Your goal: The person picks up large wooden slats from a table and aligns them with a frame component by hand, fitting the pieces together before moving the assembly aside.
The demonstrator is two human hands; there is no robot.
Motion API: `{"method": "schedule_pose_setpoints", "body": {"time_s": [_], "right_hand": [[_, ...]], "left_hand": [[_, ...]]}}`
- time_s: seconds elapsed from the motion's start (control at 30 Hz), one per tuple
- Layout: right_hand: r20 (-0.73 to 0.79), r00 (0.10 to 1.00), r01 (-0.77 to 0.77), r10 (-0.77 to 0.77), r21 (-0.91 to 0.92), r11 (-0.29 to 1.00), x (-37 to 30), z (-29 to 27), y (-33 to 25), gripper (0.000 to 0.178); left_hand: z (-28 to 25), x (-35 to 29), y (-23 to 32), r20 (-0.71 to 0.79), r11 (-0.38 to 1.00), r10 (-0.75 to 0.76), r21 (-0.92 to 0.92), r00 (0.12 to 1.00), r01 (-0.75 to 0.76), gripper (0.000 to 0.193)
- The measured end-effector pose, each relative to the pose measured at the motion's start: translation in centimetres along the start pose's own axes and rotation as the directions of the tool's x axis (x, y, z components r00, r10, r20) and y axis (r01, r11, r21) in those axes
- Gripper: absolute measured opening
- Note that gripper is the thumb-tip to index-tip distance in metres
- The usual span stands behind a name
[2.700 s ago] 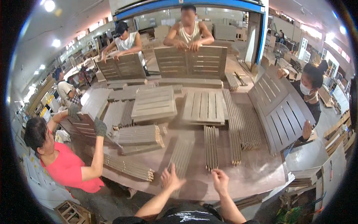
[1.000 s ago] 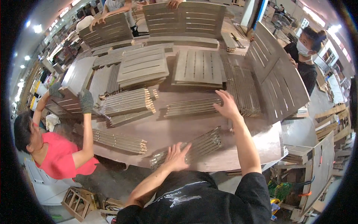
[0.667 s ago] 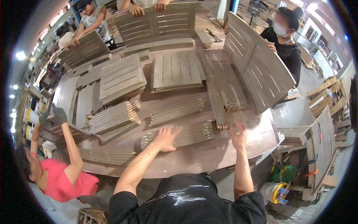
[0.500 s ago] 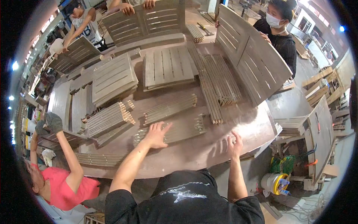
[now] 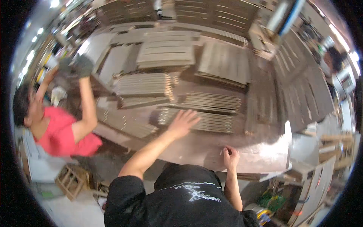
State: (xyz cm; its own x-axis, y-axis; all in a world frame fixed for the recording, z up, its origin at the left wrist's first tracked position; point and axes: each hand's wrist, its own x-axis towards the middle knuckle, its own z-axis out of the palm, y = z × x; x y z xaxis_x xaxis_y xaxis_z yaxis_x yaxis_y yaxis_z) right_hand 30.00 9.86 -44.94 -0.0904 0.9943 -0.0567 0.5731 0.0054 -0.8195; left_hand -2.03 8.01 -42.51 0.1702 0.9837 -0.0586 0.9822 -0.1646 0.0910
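My left hand point(image 5: 184, 123) reaches over the near row of grey-brown wooden slats point(image 5: 213, 122), its fingers stretched out at their left part. Whether the palm presses on them or hovers just above, I cannot tell. My right hand point(image 5: 231, 157) is over the table's near part, right of the slats, with thumb and fingers curled together. Anything it may pinch is too small to make out. Behind the near row lies another bundle of slats point(image 5: 211, 101). A larger stack of slats point(image 5: 141, 85) with pale ends sits to the left.
Two stacks of slatted panels point(image 5: 165, 49) point(image 5: 225, 62) stand farther back on the table point(image 5: 196, 153). Long dark strips point(image 5: 262, 98) lie to the right. A person in pink point(image 5: 64, 128), wearing grey gloves, works at the left. Another person point(image 5: 332, 60) is behind a raised slatted panel point(image 5: 302, 75).
The view has swung left, so the table's contents appear farther right, with some blur. My right hand's fingers have curled together; my left stays stretched out over the near slats.
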Motion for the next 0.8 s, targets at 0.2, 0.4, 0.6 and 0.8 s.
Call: {"method": "schedule_pose_setpoints", "body": {"time_s": [0.2,0.4,0.6,0.8], "right_hand": [[0.326,0.945,0.081,-0.042,-0.109,0.991,-0.2,3.1,-0.9,0.027],[0.471,0.879,0.094,-0.075,-0.015,0.995,-1.0,5.5,-5.3,0.029],[0.562,0.810,0.231,-0.166,-0.045,0.972,-0.9,9.2,-7.6,0.030],[0.707,0.644,0.456,-0.291,-0.051,0.888,-2.6,13.4,-7.3,0.026]], "left_hand": [[0.8,-4.0,1.3,-0.279,0.950,-0.125,-0.309,0.952,0.034,0.065],[-0.7,-20.8,-5.3,-0.423,0.827,-0.562,-0.314,0.711,0.467,0.058],[3.1,-27.6,-9.0,-0.445,0.845,-0.529,-0.201,0.722,0.495,0.035],[0.7,-25.7,-9.7,-0.352,0.916,-0.399,-0.126,0.847,0.380,0.023]]}}
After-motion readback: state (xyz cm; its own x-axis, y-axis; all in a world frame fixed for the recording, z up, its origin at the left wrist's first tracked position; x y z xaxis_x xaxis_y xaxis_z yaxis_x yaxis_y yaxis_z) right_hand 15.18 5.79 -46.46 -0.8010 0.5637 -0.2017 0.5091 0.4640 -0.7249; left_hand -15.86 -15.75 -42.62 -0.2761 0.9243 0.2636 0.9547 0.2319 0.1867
